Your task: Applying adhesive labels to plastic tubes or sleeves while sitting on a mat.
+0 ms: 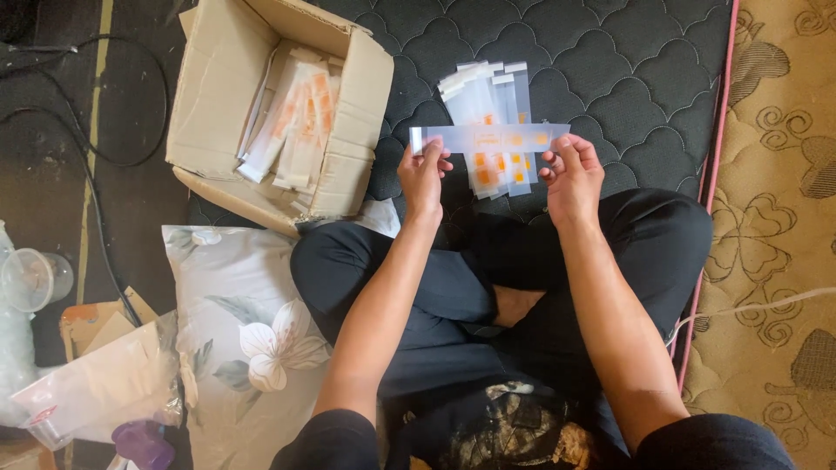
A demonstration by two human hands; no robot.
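My left hand (424, 171) and my right hand (570, 170) hold a long clear plastic sleeve (488, 137) with orange marks, stretched level between them, one hand at each end. Under it, on the dark quilted mattress (627, 78), lies a fanned pile of the same clear sleeves (484, 96). To the left stands an open cardboard box (218, 96) with several more such sleeves (296, 122) inside. I sit cross-legged in dark trousers.
A white pillow with a flower print (235, 322) lies by my left knee. A clear plastic cup (30, 278), plastic bags (96, 383) and black cables (96, 157) are on the dark floor at left. A beige patterned mat (775, 174) is at right.
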